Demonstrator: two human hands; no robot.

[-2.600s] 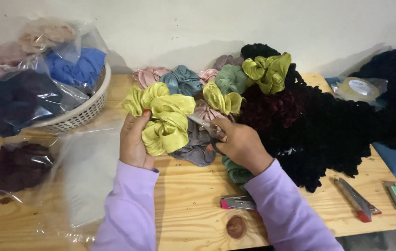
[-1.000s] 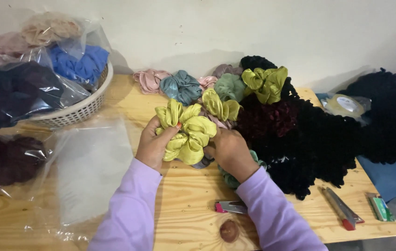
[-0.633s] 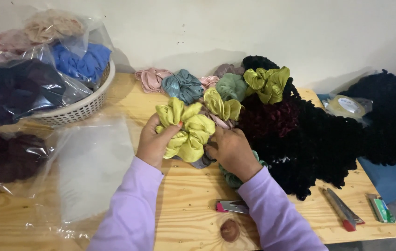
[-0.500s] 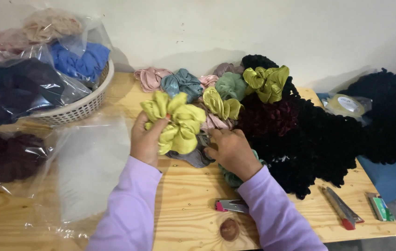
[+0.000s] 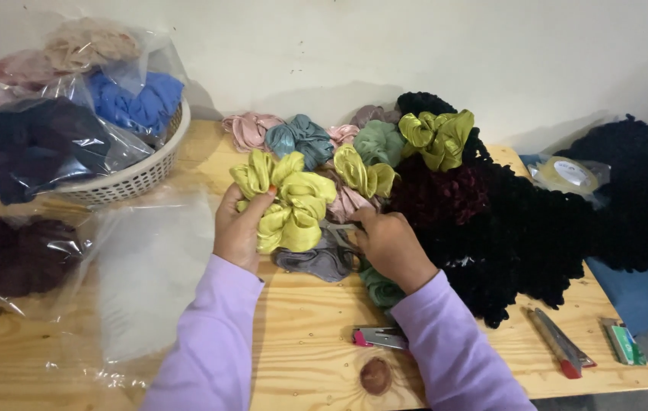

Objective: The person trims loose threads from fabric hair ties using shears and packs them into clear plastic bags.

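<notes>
Just right of the white woven basket (image 5: 137, 176), on the wooden table (image 5: 316, 335), I see my left hand (image 5: 238, 228) holding a bunch of yellow-green scrunchies (image 5: 287, 199); the fingers are closed on its left side, thumb up against the fabric, and the bunch is lifted a little over a grey scrunchie (image 5: 318, 259) that lies flat on the wood. My right hand (image 5: 391, 245) sits further from the basket, just beside the bunch, with the fingers curled together down onto the grey and pink fabric at the edge of the pile; whether they actually pinch anything I cannot tell, since the fingertips are tucked under. A dark green scrunchie (image 5: 382, 288) peeks out below that wrist. Beyond the hands, away from the basket, runs a row of scrunchies: pink (image 5: 248, 129), teal (image 5: 299, 138), sage green (image 5: 379, 142) and another yellow-green one (image 5: 436, 137), then a big heap of black scrunchies (image 5: 522, 236) with a maroon one (image 5: 445, 194) on it. The basket itself holds bagged scrunchies, dark navy (image 5: 31, 148) and blue (image 5: 137, 103). Below the basket lie a bag of dark purple scrunchies (image 5: 19, 255) and an empty clear plastic bag (image 5: 152, 270). Near the table's front edge, far from the basket, lie a box cutter (image 5: 378, 337) and a red-tipped tool (image 5: 556, 342).
</notes>
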